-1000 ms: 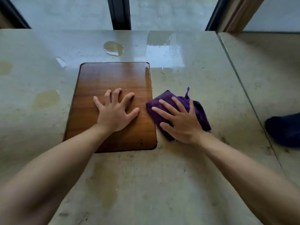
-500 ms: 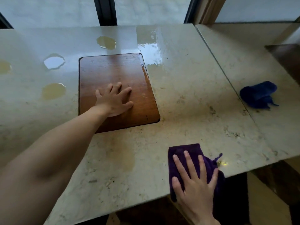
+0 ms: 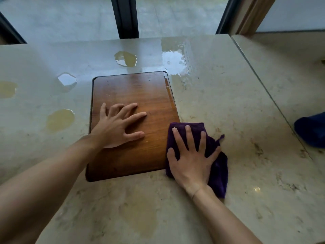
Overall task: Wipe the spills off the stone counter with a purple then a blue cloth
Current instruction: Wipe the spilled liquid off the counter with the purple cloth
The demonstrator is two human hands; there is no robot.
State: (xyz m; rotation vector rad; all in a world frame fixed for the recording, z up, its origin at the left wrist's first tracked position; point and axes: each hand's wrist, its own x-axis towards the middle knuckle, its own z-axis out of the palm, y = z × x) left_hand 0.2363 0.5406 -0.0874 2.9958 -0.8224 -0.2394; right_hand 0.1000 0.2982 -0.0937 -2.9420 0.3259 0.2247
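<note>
Purple cloth (image 3: 213,155) under flat, spread right hand (image 3: 190,159); left hand (image 3: 117,126) flat, fingers apart. Risk: saturated cloth smears puddles (image 3: 125,59) ahead across surface (image 3: 228,103).

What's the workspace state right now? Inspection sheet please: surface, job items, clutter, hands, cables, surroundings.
Surface: stone counter, wet; yellowish puddles at far centre and left, a clear one, a wet sheet beyond the board.
Job items: purple cloth on the counter at the board's right edge; blue cloth at the right frame edge, partly cut off.
Clutter: wooden board, wet streak along its right edge.
Hands: left hand flat on the board, fingers spread; right hand pressing flat on the purple cloth.
Cables: nothing seen.
Surroundings: dark window frame behind the counter.
</note>
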